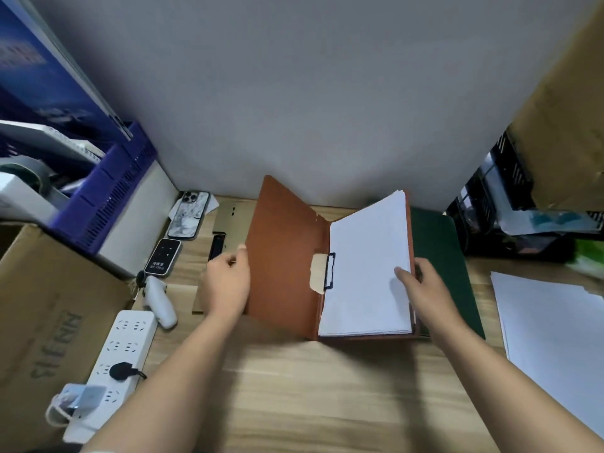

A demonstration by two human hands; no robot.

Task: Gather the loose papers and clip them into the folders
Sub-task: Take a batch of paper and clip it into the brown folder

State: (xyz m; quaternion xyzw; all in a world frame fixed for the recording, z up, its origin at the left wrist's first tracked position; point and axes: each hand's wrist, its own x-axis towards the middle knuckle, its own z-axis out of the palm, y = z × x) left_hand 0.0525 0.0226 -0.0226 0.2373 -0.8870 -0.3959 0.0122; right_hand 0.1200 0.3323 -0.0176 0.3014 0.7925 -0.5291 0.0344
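Observation:
A brown folder (282, 256) stands half open at the middle of the wooden desk, its left cover raised. A stack of white papers (367, 266) lies inside on its right half, under a black clip (330, 271) near the spine. My left hand (228, 282) grips the outer edge of the raised cover. My right hand (421, 289) holds the right edge of the folder, thumb pressing on the papers. A dark green folder (447, 266) lies flat beneath and to the right. More loose white sheets (552, 335) lie at the desk's right edge.
At the left are a cardboard box (49, 305), a white power strip (114, 364), a purple basket (108, 188), two phones (189, 214) and a small white device (160, 302). Black trays (496, 204) stand at the back right. A grey wall backs the desk.

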